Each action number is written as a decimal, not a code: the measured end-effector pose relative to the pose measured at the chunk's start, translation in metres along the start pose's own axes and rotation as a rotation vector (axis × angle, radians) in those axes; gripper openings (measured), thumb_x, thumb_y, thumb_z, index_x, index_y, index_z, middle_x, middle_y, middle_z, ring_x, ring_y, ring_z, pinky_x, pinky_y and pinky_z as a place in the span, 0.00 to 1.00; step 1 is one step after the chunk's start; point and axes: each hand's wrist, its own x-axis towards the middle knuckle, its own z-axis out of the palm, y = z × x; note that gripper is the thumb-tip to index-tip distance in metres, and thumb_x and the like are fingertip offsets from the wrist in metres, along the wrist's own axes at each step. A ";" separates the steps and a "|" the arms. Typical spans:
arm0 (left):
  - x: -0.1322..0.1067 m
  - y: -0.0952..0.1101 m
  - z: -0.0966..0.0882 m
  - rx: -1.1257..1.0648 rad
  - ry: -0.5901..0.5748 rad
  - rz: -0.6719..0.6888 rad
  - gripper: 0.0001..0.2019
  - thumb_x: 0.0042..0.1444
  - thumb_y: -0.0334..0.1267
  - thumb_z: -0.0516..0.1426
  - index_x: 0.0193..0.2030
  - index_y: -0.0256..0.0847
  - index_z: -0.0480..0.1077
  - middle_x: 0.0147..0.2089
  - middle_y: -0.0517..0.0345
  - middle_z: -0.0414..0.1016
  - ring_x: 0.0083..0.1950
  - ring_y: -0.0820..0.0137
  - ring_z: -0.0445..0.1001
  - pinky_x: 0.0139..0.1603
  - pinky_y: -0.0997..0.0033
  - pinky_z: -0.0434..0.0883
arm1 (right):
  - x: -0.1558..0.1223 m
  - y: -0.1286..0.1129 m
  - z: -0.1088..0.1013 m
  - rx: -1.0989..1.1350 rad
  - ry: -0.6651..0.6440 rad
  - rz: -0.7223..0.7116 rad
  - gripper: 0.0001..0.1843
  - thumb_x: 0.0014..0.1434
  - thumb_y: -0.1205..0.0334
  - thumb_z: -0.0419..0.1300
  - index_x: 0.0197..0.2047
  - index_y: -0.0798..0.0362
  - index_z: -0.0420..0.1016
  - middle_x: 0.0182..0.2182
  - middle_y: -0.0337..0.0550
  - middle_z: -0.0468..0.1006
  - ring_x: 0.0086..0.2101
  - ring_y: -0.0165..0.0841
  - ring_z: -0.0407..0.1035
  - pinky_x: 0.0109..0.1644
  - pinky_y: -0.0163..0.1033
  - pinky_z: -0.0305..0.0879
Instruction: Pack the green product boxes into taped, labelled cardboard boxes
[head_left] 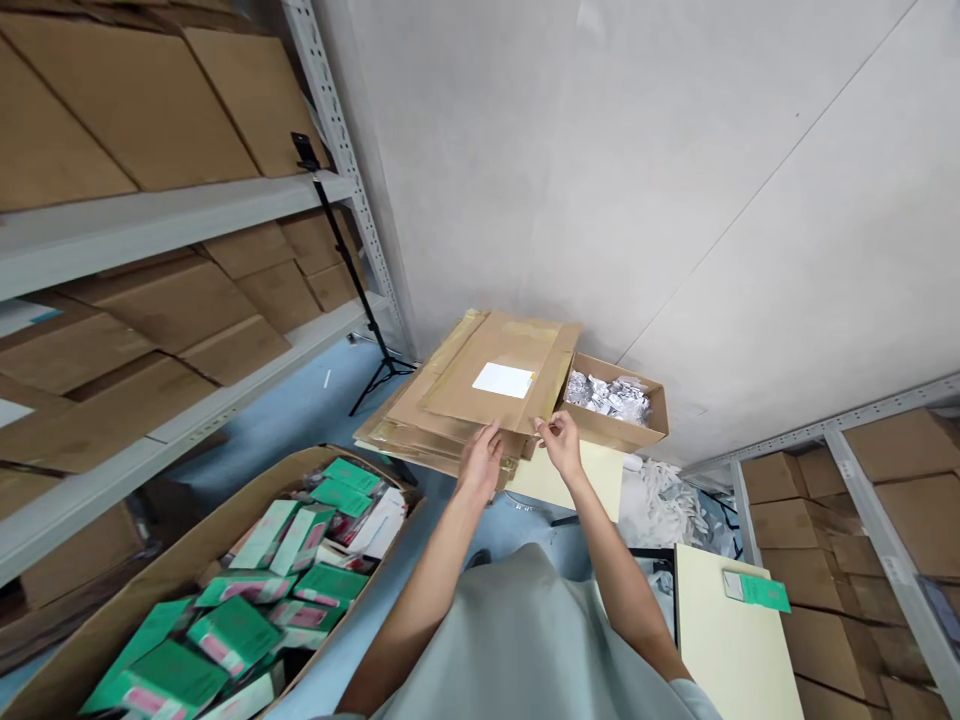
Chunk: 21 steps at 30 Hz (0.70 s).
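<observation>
A flattened cardboard box (457,385) with a white label (503,380) and strips of tape lies on top of a stack of flat cardboard. My left hand (481,458) is at its front edge, fingers bent and closed over the cardboard. Near the front right corner, my right hand (559,442) has its thumb and fingers pinched together; whatever is between them is too small to make out. Just behind my right hand stands an open carton (619,432) holding crumpled silvery-white scraps (607,395).
At lower left, a big open carton (169,560) holds several green-and-white boxes (234,635). Loaded shelving (180,225) stands left, with a black tripod (349,265) beside it. A cream table (727,640) at right bears a green-and-white box (756,590); white scraps (664,510) lie behind it.
</observation>
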 end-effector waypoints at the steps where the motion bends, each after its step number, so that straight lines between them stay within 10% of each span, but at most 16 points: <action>1: -0.002 -0.001 0.002 -0.014 0.006 -0.001 0.12 0.52 0.32 0.74 0.36 0.45 0.76 0.41 0.58 0.86 0.47 0.68 0.86 0.51 0.70 0.78 | -0.009 -0.006 -0.006 0.004 0.006 -0.051 0.34 0.56 0.28 0.74 0.36 0.44 0.62 0.28 0.31 0.73 0.26 0.32 0.74 0.27 0.34 0.72; 6: -0.033 -0.028 0.027 -0.024 -0.222 -0.035 0.18 0.48 0.38 0.79 0.35 0.44 0.74 0.42 0.56 0.88 0.50 0.63 0.87 0.59 0.61 0.80 | -0.080 -0.015 -0.059 -0.022 0.153 -0.077 0.29 0.64 0.30 0.70 0.41 0.45 0.67 0.34 0.37 0.81 0.30 0.35 0.80 0.30 0.36 0.74; 12: -0.091 -0.100 0.080 0.149 -0.538 -0.156 0.28 0.44 0.49 0.82 0.49 0.44 0.81 0.55 0.48 0.89 0.62 0.54 0.86 0.71 0.50 0.77 | -0.173 0.036 -0.173 -0.067 0.424 0.074 0.31 0.56 0.27 0.73 0.40 0.45 0.72 0.33 0.43 0.84 0.31 0.43 0.84 0.31 0.43 0.80; 21: -0.181 -0.253 0.147 0.658 -0.929 -0.391 0.34 0.38 0.52 0.83 0.50 0.42 0.82 0.55 0.41 0.89 0.70 0.44 0.81 0.76 0.43 0.73 | -0.343 0.085 -0.405 -0.226 1.457 0.171 0.32 0.59 0.29 0.67 0.51 0.48 0.79 0.53 0.60 0.87 0.55 0.55 0.84 0.57 0.62 0.84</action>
